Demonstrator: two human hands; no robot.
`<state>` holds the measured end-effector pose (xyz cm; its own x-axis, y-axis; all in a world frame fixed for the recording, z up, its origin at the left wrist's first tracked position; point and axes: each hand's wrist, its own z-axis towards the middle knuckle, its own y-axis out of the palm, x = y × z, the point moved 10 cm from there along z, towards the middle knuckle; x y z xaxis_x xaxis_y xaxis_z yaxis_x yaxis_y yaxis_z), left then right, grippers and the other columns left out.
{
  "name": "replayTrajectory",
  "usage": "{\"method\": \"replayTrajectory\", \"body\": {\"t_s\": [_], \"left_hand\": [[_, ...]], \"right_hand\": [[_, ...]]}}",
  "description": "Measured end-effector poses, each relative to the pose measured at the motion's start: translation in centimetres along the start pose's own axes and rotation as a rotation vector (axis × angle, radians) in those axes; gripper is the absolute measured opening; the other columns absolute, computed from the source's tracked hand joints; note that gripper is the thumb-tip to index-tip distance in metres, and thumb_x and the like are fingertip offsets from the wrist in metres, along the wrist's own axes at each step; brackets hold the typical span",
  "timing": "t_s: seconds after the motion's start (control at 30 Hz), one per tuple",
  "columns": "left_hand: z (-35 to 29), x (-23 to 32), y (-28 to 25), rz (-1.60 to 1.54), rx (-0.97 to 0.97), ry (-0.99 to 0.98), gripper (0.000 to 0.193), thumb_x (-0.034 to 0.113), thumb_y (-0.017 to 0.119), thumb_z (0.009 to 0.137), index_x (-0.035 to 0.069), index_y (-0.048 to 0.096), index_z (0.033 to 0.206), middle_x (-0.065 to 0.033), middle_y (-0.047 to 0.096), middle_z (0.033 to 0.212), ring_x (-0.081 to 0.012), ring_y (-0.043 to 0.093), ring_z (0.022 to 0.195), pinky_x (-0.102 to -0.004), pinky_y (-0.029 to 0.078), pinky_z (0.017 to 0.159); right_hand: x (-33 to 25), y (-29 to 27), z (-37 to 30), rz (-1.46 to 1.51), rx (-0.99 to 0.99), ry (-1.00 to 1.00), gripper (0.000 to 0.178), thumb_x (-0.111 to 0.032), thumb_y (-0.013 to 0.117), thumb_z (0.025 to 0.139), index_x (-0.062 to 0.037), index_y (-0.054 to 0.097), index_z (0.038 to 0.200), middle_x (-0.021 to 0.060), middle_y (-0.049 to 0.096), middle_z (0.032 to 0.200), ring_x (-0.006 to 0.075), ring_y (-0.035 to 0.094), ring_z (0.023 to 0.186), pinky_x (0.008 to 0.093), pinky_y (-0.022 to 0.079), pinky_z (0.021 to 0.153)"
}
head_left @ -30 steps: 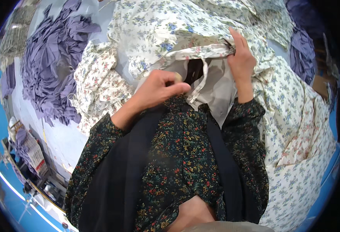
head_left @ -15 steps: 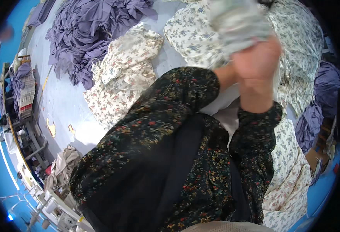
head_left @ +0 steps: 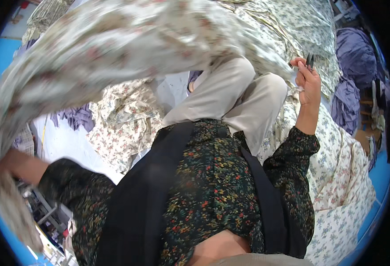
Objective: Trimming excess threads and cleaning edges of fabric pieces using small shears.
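A long white floral fabric (head_left: pixel 128 48), smeared by motion, sweeps through the air across the upper left. Its left end wraps by my left hand (head_left: pixel 15 163), far out at the left edge; the fingers are blurred and partly covered, but the hand grips the cloth. On the right, my raised right hand (head_left: pixel 309 84) is closed on a pair of thread snips (head_left: pixel 310 61), dark blades pointing up. Its thumb and forefinger are at the fabric's right end; whether they pinch it I cannot tell. My knees in pale trousers (head_left: pixel 230 84) lie below the cloth.
Cream floral cloth (head_left: pixel 124 115) lies heaped on the floor left of my legs, beside purple cloth (head_left: pixel 77 117). More floral fabric (head_left: pixel 337 190) spreads along my right side. Purple bundles (head_left: pixel 354 55) stand at the far right. Machines and a bench edge (head_left: pixel 48 213) show at lower left.
My hands were close together at the upper right with blurred cloth. The left hand has swung far left, drawing the floral fabric out; the right hand now shows the snips.
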<state>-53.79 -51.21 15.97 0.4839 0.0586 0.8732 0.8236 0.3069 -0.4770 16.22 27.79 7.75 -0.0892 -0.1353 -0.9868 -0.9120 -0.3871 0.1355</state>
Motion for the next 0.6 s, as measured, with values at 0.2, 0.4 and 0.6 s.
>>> {"method": "replayTrajectory", "body": {"t_s": [0.2,0.4,0.6], "left_hand": [[-15.6,15.2,2.6,0.268,-0.112,-0.173,0.066,0.036,0.079,0.074,0.005,0.052,0.125,-0.0235,0.056,0.118,-0.0443,0.053,0.110,-0.0466,0.042,0.097],[-13.4,6.6,8.3,0.503,-0.204,-0.344,0.061,0.035,0.079,0.076,0.006,0.054,0.123,-0.0225,0.058,0.114,-0.0442,0.055,0.107,-0.0473,0.043,0.095],[1.9,-18.1,25.3,0.769,-0.297,-0.438,0.056,0.035,0.078,0.077,0.007,0.056,0.120,-0.0215,0.060,0.111,-0.0441,0.057,0.104,-0.0481,0.045,0.093]], "right_hand": [[1.1,-3.3,2.2,0.147,0.081,-0.010,0.016,-0.008,0.063,0.090,0.0009,0.066,0.102,0.0111,0.070,0.088,0.0011,0.032,0.045,0.0191,0.023,0.044],[1.0,-2.7,4.4,0.265,0.029,-0.026,0.017,-0.006,0.062,0.090,0.0020,0.066,0.104,0.0087,0.069,0.085,0.0016,0.032,0.044,0.0197,0.025,0.045],[7.4,-10.6,6.8,0.151,0.229,0.099,0.017,-0.011,0.061,0.091,0.0009,0.066,0.102,0.0071,0.069,0.082,0.0018,0.033,0.045,0.0203,0.023,0.043]]}}
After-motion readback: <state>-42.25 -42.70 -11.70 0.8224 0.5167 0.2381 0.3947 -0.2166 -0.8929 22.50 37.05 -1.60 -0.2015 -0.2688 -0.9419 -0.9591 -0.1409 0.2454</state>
